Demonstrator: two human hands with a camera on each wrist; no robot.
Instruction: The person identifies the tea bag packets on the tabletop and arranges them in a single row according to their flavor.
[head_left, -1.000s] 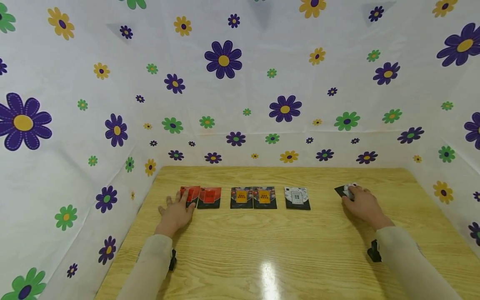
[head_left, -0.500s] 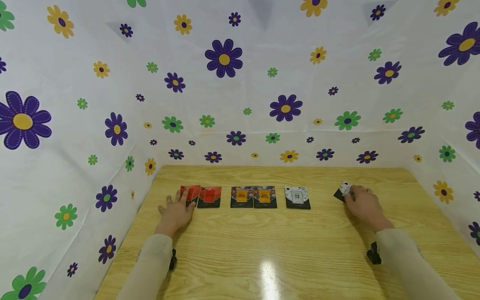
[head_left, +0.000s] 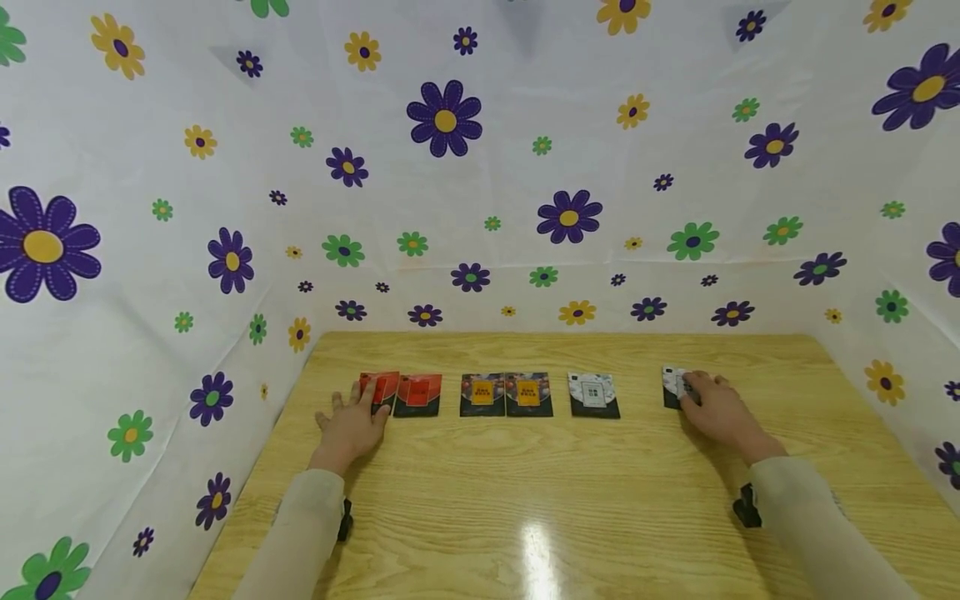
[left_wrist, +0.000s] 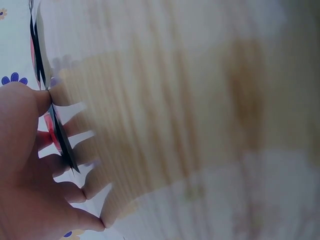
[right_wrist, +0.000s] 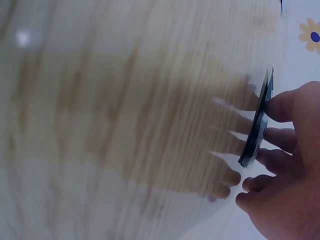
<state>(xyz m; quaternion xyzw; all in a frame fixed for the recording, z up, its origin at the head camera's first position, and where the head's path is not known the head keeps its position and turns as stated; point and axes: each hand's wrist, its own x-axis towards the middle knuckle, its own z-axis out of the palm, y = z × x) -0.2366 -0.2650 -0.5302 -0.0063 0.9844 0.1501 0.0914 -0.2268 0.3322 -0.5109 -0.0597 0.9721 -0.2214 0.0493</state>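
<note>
Small flat square packets lie in a row on the wooden table. My left hand (head_left: 351,425), fingers spread, rests on the leftmost red-and-black packet (head_left: 381,392) and partly covers it. A second red-and-black packet (head_left: 417,395) lies just right of it. At the right, my right hand (head_left: 723,410) has its fingers on a white-and-black packet (head_left: 672,388) and hides its right part. In the right wrist view this packet (right_wrist: 258,125) shows edge-on under the fingertips. The left wrist view shows the left hand (left_wrist: 45,175) with spread fingers touching a packet (left_wrist: 62,140).
Two dark packets with orange labels, left (head_left: 482,395) and right (head_left: 528,395), lie side by side mid-row. Another white-and-black packet (head_left: 594,395) lies between them and the right hand. Flowered white cloth (head_left: 480,208) surrounds the wooden table (head_left: 465,500) at back and sides.
Under my right hand, the white-and-black packet has turned from a slanted position to nearly square with the row and shifted slightly left. My left hand stays put.
</note>
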